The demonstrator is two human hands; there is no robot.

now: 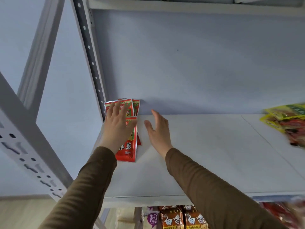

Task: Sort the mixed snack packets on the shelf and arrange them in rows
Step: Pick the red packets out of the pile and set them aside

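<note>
Red snack packets (127,142) beneath left hand (117,126) fingers (121,107).

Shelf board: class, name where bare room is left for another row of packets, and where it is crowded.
Bare board runs from the right hand to the yellow packets, and forward to the front edge. Crowded: the left corner, where the left hand rests on the red packets.

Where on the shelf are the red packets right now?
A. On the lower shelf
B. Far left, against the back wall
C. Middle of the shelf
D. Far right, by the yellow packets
B: the red packets sit at the shelf's far left under the left hand.
</note>
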